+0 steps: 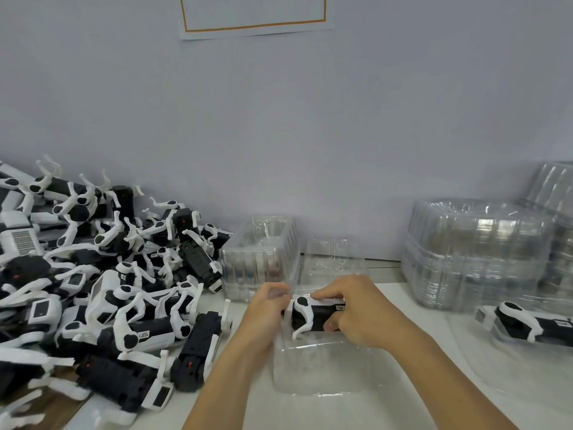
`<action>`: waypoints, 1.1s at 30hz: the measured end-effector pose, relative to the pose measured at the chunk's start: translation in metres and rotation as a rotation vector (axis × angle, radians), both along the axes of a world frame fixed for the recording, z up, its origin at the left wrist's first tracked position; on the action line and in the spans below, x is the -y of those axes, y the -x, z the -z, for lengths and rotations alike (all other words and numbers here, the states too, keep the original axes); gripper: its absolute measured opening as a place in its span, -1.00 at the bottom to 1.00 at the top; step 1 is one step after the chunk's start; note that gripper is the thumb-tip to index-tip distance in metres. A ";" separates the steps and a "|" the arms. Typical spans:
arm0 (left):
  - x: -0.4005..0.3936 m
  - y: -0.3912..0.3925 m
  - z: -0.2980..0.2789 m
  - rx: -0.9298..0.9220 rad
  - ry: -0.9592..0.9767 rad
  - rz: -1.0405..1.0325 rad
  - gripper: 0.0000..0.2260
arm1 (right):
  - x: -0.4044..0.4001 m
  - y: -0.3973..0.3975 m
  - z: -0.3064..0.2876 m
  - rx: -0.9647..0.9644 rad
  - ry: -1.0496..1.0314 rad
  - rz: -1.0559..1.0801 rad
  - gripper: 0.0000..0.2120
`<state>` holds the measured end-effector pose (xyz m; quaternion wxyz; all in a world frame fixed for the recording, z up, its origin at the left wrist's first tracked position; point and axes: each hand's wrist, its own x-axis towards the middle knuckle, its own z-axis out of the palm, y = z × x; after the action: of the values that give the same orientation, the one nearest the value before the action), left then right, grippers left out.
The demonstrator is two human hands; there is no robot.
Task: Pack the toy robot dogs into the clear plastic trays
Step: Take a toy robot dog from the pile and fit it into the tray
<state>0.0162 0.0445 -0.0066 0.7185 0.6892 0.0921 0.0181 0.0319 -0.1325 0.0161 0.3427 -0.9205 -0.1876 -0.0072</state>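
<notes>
Pile of dogs (102, 290) left on the table (403, 398); flimsy tray (319, 367) centre. Right hand (356, 308) fingers curl round one rigid, light dog (313, 315) over it, best held by its body; left hand (266, 302) pinches the tray's rim

Lighting here is pretty flat and even, kinda cool and bluish, looking like it's coming from overhead. Nothing is casting hard shadows; the forearms are only leaving faint soft ones on the white tabletop (403, 398). The stack of clear trays (477, 252) on the right is catching lots of little white glints, and the open tray (319, 370) in the middle is glaring along its near rim. The wide-angle lens is bending things at the edges, so the pile of toy dogs (102, 283) is stretching toward the left. The whole picture is looking a bit soft and smeary, the pale wall (310, 135) especially.
</notes>
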 end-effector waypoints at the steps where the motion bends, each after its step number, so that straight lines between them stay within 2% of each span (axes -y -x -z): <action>1: 0.000 0.001 -0.001 -0.003 -0.004 0.000 -0.79 | 0.000 0.000 0.000 0.002 -0.005 0.002 -0.51; 5: 0.000 0.004 -0.002 -0.040 0.013 0.001 -0.78 | 0.000 0.000 -0.001 0.011 -0.030 0.013 -0.48; 12: 0.001 -0.003 -0.001 -0.073 -0.032 -0.022 -0.64 | -0.001 0.001 0.000 -0.029 0.045 0.011 -0.48; 19: 0.005 -0.004 -0.007 -0.079 -0.037 -0.079 -0.64 | -0.002 0.004 -0.005 -0.014 0.067 0.021 -0.49; 21: 0.005 -0.002 -0.007 -0.075 -0.029 -0.080 -0.64 | 0.000 0.006 -0.006 0.000 0.050 0.012 -0.54; 24: 0.004 -0.002 -0.005 -0.072 -0.023 -0.074 -0.64 | -0.003 0.011 -0.008 0.106 0.016 -0.014 -0.82; 27: 0.002 -0.002 -0.004 -0.068 -0.015 -0.066 -0.63 | -0.007 0.017 -0.012 0.141 -0.004 -0.044 -0.63; 28: 0.002 -0.003 -0.004 -0.066 -0.014 -0.065 -0.63 | -0.009 0.019 -0.013 0.131 -0.008 -0.048 -0.63; 31: 0.002 -0.002 -0.003 -0.066 -0.009 -0.059 -0.62 | -0.016 0.020 -0.015 0.079 -0.016 -0.069 -0.67; 33: 0.003 -0.003 -0.003 -0.065 -0.008 -0.060 -0.62 | -0.020 0.020 -0.016 0.059 -0.027 -0.062 -0.78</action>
<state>0.0187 0.0420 -0.0038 0.7114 0.6892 0.1360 0.0179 0.0114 -0.1122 0.0318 0.3497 -0.9088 -0.2262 -0.0263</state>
